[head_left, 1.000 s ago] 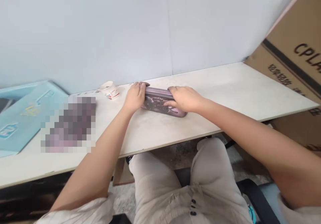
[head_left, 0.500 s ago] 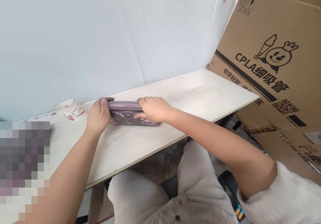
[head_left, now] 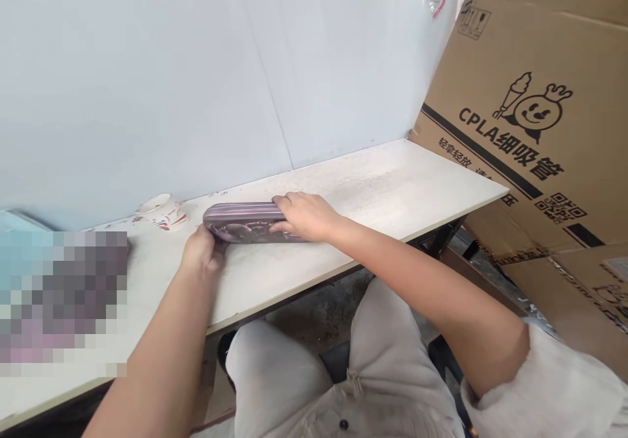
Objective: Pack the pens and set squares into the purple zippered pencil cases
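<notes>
A long, rounded purple case [head_left: 238, 223] with a glossy printed surface lies lengthwise on the white tabletop [head_left: 373, 196]. My right hand [head_left: 305, 217] is over its right half, with the fingers curled across the top and the thumb along the front. My left hand [head_left: 202, 252] is at the front edge near the left end, its fingers tucked against the case and partly hidden. The case's left end shows beyond that hand.
A crumpled white paper cup [head_left: 161, 212] stands at the back of the table, left of the case. A large printed cardboard box [head_left: 520, 117] leans at the right end. A pale wall panel [head_left: 147, 85] runs behind. A pixelated patch [head_left: 63, 294] covers the table's left part.
My view has swung right, with the box filling more of the frame. My left hand has slid from the case's left end down to its front edge, uncovering that end.
</notes>
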`<state>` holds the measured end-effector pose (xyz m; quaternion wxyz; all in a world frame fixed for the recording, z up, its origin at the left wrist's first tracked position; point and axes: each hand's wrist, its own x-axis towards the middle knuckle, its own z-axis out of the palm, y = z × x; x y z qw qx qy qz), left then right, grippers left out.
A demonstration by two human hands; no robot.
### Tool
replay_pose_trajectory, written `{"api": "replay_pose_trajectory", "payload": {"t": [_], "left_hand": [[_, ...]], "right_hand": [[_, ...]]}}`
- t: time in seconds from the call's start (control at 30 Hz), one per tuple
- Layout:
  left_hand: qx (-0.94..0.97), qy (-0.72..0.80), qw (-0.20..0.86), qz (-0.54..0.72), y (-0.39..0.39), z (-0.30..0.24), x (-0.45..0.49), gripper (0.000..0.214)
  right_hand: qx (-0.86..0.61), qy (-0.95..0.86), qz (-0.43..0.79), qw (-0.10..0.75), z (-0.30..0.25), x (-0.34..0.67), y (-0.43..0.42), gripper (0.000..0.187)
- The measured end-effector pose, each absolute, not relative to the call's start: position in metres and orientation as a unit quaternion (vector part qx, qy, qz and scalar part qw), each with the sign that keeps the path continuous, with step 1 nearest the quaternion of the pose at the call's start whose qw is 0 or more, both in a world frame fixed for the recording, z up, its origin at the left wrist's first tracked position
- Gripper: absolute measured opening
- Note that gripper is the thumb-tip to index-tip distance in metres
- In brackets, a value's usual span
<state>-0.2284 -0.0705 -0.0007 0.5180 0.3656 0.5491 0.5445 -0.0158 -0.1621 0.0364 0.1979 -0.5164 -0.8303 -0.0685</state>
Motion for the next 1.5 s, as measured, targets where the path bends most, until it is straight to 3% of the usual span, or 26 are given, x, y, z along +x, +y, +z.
{"api": "replay_pose_trajectory", "payload": {"t": [0.2,0.4,0.6,0.87,1.13,1.3,1.5], "left_hand": [[0.322,0.537,0.555,0.548,-0.103,0.011,-0.217,0.025],[0.381,0.492,0.52,0.585,-0.103,0.033,-0.203,0.023],[0.419,0.447,0.498,0.614,-0.098,0.069,-0.182,0.016],[0.461,0.369,0.543,0.598,-0.08,0.095,-0.134,0.011],[0.407,0.396,0.54,0.621,-0.057,0.08,-0.109,0.015],[0.482,0.45,0.521,0.542,-0.064,0.04,-0.102,0.021],[0.582,0.52,0.475,0.406,-0.091,-0.015,-0.111,0.052]], "right_hand": [[-0.512,-0.828,-0.072,0.219,0.026,-0.001,-0.174,0.059],[-0.53,-0.789,-0.054,0.304,0.003,0.023,-0.171,0.057],[-0.544,-0.738,0.058,0.396,-0.017,0.031,-0.155,0.053],[-0.549,-0.667,0.256,0.434,-0.031,0.034,-0.136,0.06],[-0.531,-0.632,0.3,0.478,-0.035,0.044,-0.119,0.059],[-0.524,-0.602,0.31,0.517,-0.036,0.036,-0.12,0.062],[-0.654,-0.569,0.269,0.42,-0.017,0.029,-0.133,0.07]]}}
